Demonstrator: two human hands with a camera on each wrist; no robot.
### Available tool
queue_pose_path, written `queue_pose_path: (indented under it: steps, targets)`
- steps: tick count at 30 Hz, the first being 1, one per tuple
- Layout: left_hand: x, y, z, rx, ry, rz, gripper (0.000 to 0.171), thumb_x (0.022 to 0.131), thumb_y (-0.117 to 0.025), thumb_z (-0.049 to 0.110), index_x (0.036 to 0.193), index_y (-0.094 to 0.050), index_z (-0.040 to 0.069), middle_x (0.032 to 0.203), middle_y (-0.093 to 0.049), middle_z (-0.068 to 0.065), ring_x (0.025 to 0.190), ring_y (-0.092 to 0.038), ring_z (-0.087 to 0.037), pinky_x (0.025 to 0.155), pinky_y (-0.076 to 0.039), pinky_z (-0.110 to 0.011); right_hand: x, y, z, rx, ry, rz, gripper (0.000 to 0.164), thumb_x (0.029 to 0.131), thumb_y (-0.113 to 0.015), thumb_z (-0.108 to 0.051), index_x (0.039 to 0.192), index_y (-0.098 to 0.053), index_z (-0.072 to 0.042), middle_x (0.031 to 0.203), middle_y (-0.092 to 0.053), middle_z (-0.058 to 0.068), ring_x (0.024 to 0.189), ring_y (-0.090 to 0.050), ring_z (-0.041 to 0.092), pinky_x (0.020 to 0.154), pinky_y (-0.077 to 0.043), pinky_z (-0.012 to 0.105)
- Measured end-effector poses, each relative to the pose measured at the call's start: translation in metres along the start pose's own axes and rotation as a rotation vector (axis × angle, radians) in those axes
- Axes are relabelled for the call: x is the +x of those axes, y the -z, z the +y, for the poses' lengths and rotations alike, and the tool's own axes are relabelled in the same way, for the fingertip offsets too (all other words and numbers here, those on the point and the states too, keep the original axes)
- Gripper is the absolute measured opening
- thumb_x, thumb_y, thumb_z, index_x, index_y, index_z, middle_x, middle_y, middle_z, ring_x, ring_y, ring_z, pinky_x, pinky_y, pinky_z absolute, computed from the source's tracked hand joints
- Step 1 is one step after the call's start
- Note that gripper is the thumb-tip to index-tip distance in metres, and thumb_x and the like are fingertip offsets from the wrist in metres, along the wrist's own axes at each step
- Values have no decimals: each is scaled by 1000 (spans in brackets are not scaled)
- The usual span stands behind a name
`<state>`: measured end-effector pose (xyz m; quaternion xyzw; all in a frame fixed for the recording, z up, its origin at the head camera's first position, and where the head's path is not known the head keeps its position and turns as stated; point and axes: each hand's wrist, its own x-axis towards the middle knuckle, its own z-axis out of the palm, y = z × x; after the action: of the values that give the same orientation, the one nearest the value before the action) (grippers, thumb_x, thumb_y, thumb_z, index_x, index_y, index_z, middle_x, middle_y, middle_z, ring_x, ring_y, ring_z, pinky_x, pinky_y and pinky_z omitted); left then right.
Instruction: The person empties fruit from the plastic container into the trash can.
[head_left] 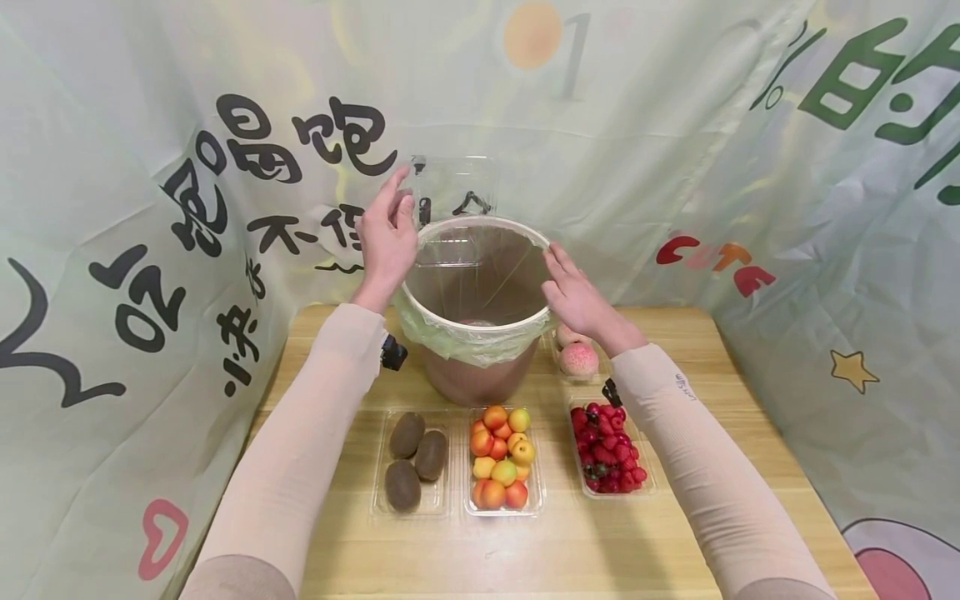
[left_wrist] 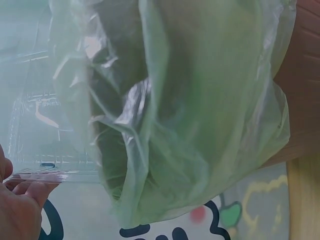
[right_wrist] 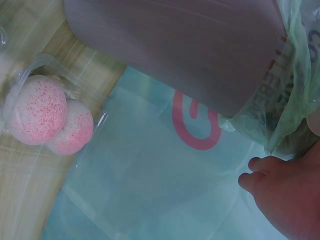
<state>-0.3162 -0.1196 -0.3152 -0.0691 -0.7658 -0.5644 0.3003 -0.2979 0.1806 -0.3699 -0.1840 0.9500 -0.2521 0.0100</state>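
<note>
A brown bin (head_left: 480,379) with a cream rim and a green plastic liner (head_left: 457,342) stands at the back middle of the wooden table (head_left: 570,542). Over its far rim hangs an empty clear plastic container (head_left: 452,196). My left hand (head_left: 386,237) pinches that container's left edge; the left wrist view shows the container (left_wrist: 42,125) above my fingers (left_wrist: 20,200), next to the liner (left_wrist: 195,125). My right hand (head_left: 573,293) is at the bin's right rim with straight fingers and holds nothing. The right wrist view shows this hand (right_wrist: 287,192) beside the bin's wall (right_wrist: 190,50).
Clear trays sit in front of the bin: kiwis (head_left: 411,462) on the left, small orange and yellow fruit (head_left: 500,458) in the middle, red berries (head_left: 607,450) on the right. A tray of peaches (head_left: 578,357) lies under my right wrist. Printed cloth walls surround the table.
</note>
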Motion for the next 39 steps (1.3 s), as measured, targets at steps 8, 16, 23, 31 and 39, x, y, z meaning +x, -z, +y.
queue_pose_path:
  steps: [8, 16, 23, 31, 39]
  targets:
    - [0, -1, -1, 25, -14, 9, 43, 107, -58, 11, 150, -61, 18, 130, -74, -17, 104, -70, -25, 89, -52, -25, 0, 0, 0, 2, -8, -4, 71, 106, -23, -34, 168, -10, -1, 179, 2, 14, 166, -1, 31, 134, -5, 57]
    - [0, 2, 0, 46, -15, 18, 43, 107, -58, 12, 150, -60, 19, 127, -76, -15, 92, -64, -17, 85, -48, -25, 1, -1, 0, 5, -12, -3, 71, 105, -23, -33, 168, -10, -2, 179, 2, 13, 166, 0, 30, 134, -5, 57]
    - [2, 9, 1, 48, -12, 36, 43, 107, -58, 12, 149, -61, 21, 125, -76, -17, 93, -64, -16, 86, -49, -23, 1, -1, 0, 7, -8, -7, 72, 106, -23, -34, 168, -9, -2, 179, 3, 11, 166, 0, 30, 134, -5, 56]
    - [8, 23, 5, 57, 6, 45, 43, 107, -58, 11, 149, -62, 21, 128, -75, -16, 107, -73, -22, 95, -54, -25, 0, 0, 0, 16, -7, -9, 71, 106, -22, -34, 168, -8, -2, 179, 5, 10, 166, 0, 32, 134, -4, 57]
    - [11, 39, 6, 22, 44, 28, 46, 107, -57, 9, 150, -60, 23, 136, -71, -17, 122, -71, -25, 102, -56, -27, 0, -1, 0, 18, -11, -5, 71, 106, -23, -34, 168, -9, -2, 179, 5, 9, 166, 0, 31, 133, -3, 58]
